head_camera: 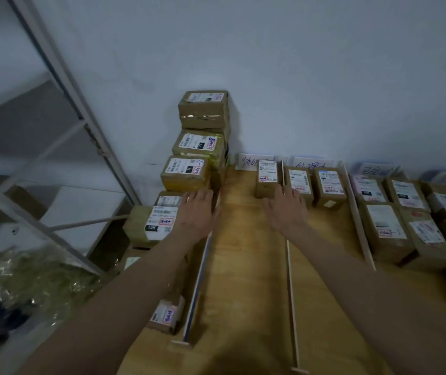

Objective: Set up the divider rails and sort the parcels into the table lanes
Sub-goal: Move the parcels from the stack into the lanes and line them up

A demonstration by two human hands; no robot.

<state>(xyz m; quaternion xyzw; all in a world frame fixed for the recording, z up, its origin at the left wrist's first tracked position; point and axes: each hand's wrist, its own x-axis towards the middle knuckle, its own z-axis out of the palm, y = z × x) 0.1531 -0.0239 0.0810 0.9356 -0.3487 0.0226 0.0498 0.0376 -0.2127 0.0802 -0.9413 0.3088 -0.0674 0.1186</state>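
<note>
Fingers on both hands lie straight and spread, gripping nothing; the wooden table (246, 266) runs away from the person, its lanes cut by long divider rails (291, 288) pointing at the wall. Off its left edge a stack of parcels (194, 147) climbs against the wall; the left hand (199, 208) rests flat on a low box there, just beside the left rail (201, 269). Smaller, a single parcel (267, 178) stands at the far end of the first lane, directly ahead of the right hand (287, 209), whose fingertips reach its near face; that hand is plainly nearer, probably to take or nudge it.
</note>
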